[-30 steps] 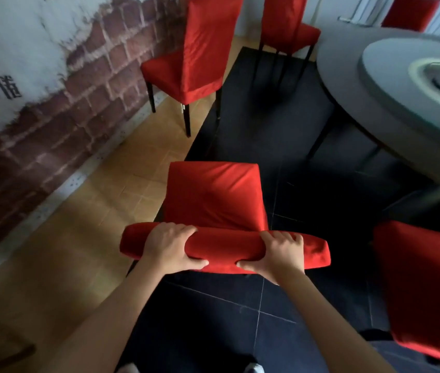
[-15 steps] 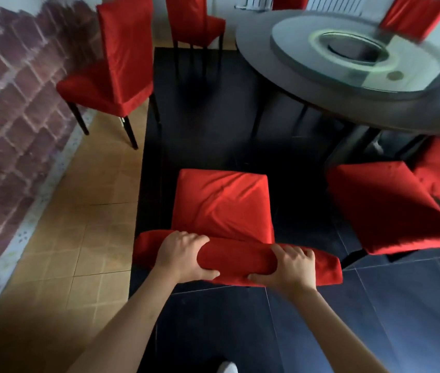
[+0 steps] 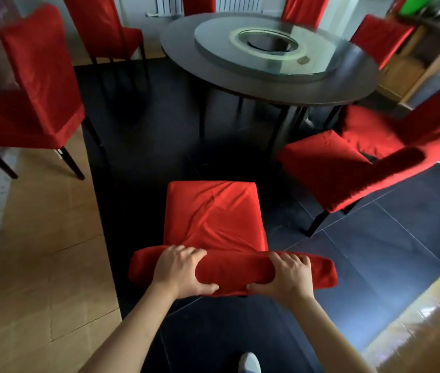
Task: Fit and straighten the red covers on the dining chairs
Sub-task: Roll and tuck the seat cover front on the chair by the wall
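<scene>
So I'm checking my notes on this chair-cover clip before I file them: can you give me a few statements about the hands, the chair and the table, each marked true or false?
1. Both hands grip the top of the chair back. True: the left hand and the right hand curl over the covered top edge of the near chair.
2. The seat cover on that chair lies smooth. False: it shows creases across the seat.
3. The round table carries a glass turntable. True.
4. The near chair is tucked under the table. False: it stands apart from it on the dark floor.
5. The chair at the left has no cover. False: it wears a red cover.
</scene>
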A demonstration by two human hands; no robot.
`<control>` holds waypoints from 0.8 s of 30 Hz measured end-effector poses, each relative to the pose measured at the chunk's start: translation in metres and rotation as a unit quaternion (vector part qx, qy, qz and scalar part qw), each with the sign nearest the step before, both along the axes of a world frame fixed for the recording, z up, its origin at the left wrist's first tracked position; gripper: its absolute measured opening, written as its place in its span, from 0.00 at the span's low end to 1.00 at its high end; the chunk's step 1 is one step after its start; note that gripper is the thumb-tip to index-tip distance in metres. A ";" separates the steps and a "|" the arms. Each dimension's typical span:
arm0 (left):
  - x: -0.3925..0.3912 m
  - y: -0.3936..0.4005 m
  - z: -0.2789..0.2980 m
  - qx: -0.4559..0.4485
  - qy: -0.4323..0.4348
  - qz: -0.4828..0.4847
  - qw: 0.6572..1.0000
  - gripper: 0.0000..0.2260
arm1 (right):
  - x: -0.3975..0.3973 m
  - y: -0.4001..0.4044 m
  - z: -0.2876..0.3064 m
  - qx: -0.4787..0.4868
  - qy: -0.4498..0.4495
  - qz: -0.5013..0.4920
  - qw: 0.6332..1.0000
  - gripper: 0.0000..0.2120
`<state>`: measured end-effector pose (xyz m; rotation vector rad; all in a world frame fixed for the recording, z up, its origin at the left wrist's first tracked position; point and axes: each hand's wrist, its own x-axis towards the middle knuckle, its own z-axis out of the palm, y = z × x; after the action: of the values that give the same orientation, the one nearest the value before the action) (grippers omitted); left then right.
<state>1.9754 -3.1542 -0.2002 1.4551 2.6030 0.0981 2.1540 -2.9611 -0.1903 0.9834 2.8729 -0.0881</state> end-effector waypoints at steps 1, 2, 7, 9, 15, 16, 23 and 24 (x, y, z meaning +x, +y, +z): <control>-0.003 -0.001 0.000 -0.001 -0.003 -0.009 1.000 0.44 | 0.001 -0.005 -0.001 0.000 0.005 -0.010 1.000 0.48; -0.006 -0.002 0.000 -0.003 -0.004 -0.019 1.000 0.43 | 0.002 -0.010 -0.003 0.002 0.011 -0.018 1.000 0.47; -0.024 0.002 0.000 -0.006 0.006 -0.038 0.999 0.44 | -0.007 -0.014 -0.009 0.023 0.038 -0.035 0.998 0.43; -0.031 0.005 -0.001 -0.009 0.014 -0.043 0.999 0.45 | -0.012 -0.011 -0.012 0.027 0.039 -0.037 0.998 0.44; -0.062 0.030 0.001 -0.026 0.020 -0.051 0.998 0.45 | -0.040 0.012 -0.013 0.024 0.024 -0.042 0.999 0.46; -0.067 0.038 0.002 -0.029 0.021 -0.052 0.998 0.45 | -0.044 0.019 -0.012 0.022 0.021 -0.042 0.999 0.46; -0.105 0.108 0.006 -0.033 0.019 -0.044 0.998 0.43 | -0.086 0.091 -0.009 0.016 -0.001 -0.038 0.999 0.49; -0.111 0.120 0.007 -0.035 0.021 -0.042 0.998 0.44 | -0.093 0.103 -0.009 0.015 -0.001 -0.038 0.999 0.49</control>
<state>1.8643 -3.0343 -0.1934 1.5548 2.5464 -0.0330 2.0608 -2.8578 -0.1992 1.0968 2.8432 -0.0512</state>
